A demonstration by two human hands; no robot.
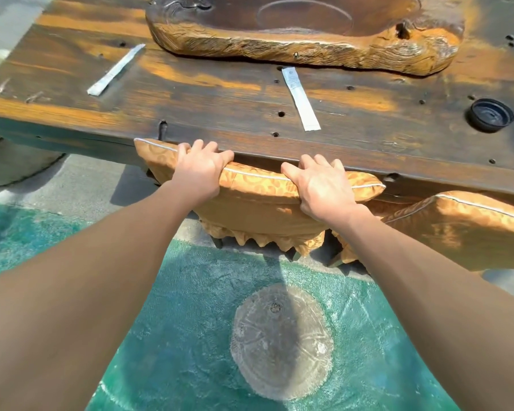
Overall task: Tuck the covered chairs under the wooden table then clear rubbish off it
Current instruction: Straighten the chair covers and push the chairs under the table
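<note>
A chair in an orange patterned cover (258, 200) stands with its back pressed against the front edge of the dark wooden table (208, 111). My left hand (201, 169) and my right hand (319, 185) both grip the top of that chair's back. A second covered chair (457, 223) stands to the right, its back a little out from the table edge. On the table lie two white paper sachets, one on the left (116, 69) and one in the middle (301, 99), and a black round lid (490, 115) at the right.
A large carved wooden slab tray (303, 46) sits at the back of the table. The floor below is green-painted concrete with a round grey patch (281, 341). A grey stone block (15, 164) stands under the table's left end.
</note>
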